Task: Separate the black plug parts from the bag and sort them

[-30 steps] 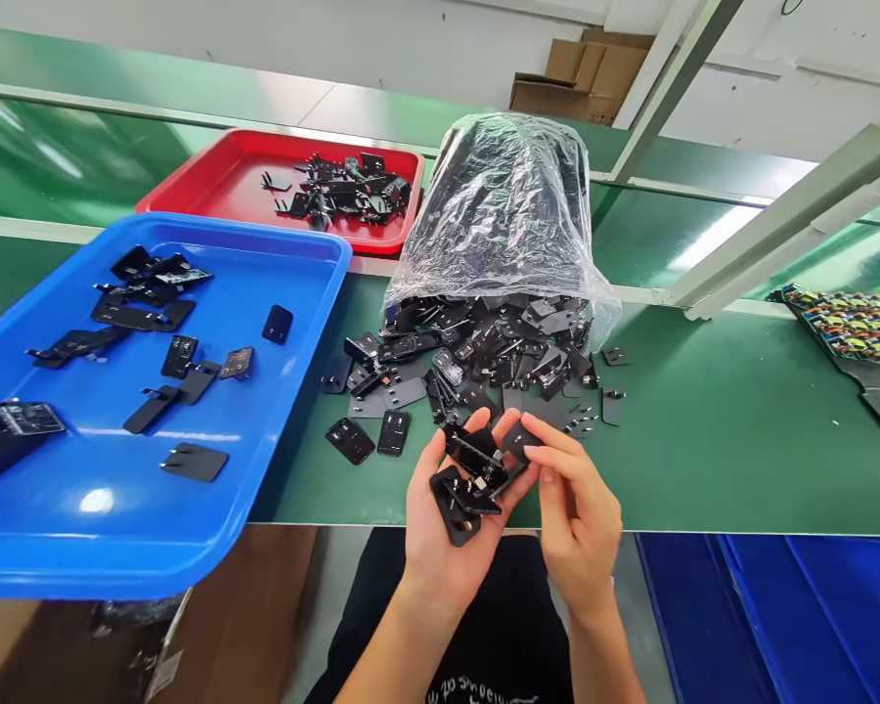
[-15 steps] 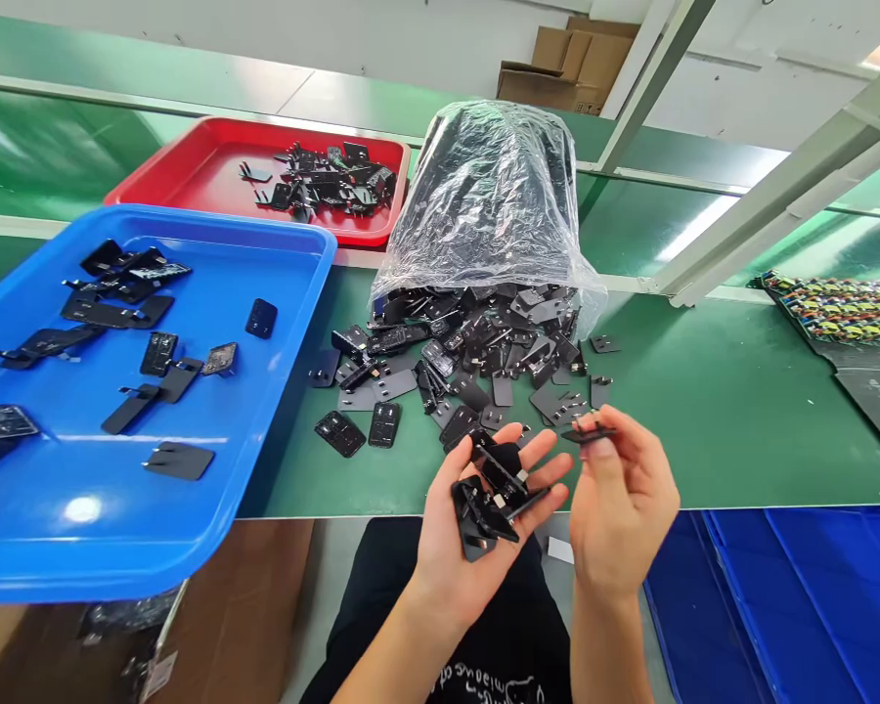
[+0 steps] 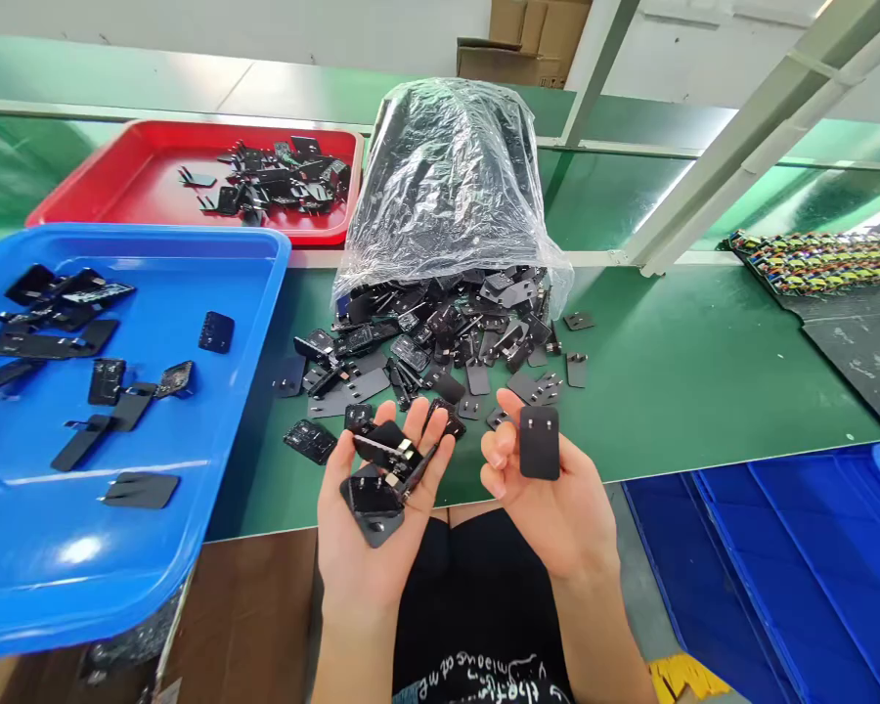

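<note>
While in the right hand (image 3: 563,518), black plate (image 3: 540,450) beside the curled fingers (image 3: 497,446).

The left hand (image 3: 371,572) and right hand (image 3: 564,528) are bare, five-fingered and slim, and the left forearm (image 3: 353,645) and right forearm (image 3: 599,640) are uncovered too. The torso wears a black top (image 3: 476,626) printed with loose, handwritten-style white lettering (image 3: 484,677), upside down here and only partly legible. Beside the lettering sits a small blue patch (image 3: 406,695). Black cloth (image 3: 476,557) covers the lap.
</note>
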`<state>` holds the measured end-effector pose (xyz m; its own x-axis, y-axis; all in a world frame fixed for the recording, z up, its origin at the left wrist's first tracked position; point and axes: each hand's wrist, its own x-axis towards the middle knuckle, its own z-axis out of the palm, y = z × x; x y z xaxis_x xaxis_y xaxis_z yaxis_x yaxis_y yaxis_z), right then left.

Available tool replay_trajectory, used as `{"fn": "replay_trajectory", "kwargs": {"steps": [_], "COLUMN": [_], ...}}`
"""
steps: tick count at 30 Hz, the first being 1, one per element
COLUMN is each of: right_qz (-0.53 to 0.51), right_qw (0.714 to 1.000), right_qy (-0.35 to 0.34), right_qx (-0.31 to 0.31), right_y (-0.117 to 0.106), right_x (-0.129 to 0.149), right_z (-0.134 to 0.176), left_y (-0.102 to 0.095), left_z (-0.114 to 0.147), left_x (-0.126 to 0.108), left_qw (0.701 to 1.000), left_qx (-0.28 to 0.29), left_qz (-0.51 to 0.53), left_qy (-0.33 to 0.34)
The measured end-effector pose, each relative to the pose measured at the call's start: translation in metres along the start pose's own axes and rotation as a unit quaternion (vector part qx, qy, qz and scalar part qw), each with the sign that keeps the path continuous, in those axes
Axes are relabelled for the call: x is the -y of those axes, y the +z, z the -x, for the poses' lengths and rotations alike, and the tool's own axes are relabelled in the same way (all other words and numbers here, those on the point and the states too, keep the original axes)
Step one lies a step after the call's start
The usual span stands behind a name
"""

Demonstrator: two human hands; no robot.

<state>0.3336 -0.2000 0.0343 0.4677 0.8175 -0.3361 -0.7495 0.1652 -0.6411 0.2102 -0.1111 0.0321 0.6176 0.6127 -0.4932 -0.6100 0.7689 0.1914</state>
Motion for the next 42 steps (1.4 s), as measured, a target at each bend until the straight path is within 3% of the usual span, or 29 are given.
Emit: {"fn": "replay_trajectory", "kwargs": {"steps": [5, 10, 19, 22, 27, 30, 33, 36, 38, 40, 42], "right_qz": [-0.027, 0.000, 0.123, 0.172, 0.173, 0.183, 0.255, 0.359, 0.425, 0.478, 0.510], "right_qw": [0.999, 1.000, 0.984, 0.974, 0.961, 0.951, 0.903, 0.790, 0.716, 0.667, 0.644], "right_qy": [-0.011, -0.018, -0.097, -0.071, 0.011, 0.057, 0.143, 0.286, 0.360, 0.389, 0.381], "right_qx": [-0.027, 0.026, 0.082, 0.128, 0.214, 0.241, 0.315, 0.406, 0.422, 0.419, 0.425], "right_y": [-0.003, 0.000, -0.003, -0.004, -0.006, -0.007, -0.006, -0.003, 0.002, 0.013, 0.035], "right_x": [0.001, 0.005, -0.002, -0.002, -0.004, -0.004, 0.002, 0.012, 0.019, 0.026, 0.033], "right_z": [-0.003, 0.003, 0.007, 0.011, 0.014, 0.012, 0.004, -0.011, -0.026, -0.045, -0.069], "left_y": [-0.004, 0.003, 0.009, 0.006, -0.003, -0.006, -0.005, -0.005, -0.008, -0.012, -0.017], "left_z": [0.000, 0.001, 0.001, 0.001, 0.001, 0.001, 0.003, 0.006, 0.008, 0.009, 0.011], "left_x": [-0.005, -0.002, -0.001, -0.002, -0.003, -0.004, -0.008, -0.017, -0.025, -0.033, -0.040], "left_qw": [1.000, 1.000, 0.998, 0.999, 0.999, 0.999, 1.000, 0.997, 0.994, 0.989, 0.985], "left_qx": [0.006, -0.016, -0.047, -0.044, 0.029, 0.038, -0.003, -0.051, -0.070, -0.081, -0.081], "left_qz": [-0.002, -0.014, -0.025, -0.021, -0.012, 0.000, 0.015, 0.037, 0.058, 0.082, 0.101], "left_qy": [0.011, 0.010, 0.018, 0.023, 0.016, 0.015, 0.026, 0.040, 0.061, 0.088, 0.110]}}
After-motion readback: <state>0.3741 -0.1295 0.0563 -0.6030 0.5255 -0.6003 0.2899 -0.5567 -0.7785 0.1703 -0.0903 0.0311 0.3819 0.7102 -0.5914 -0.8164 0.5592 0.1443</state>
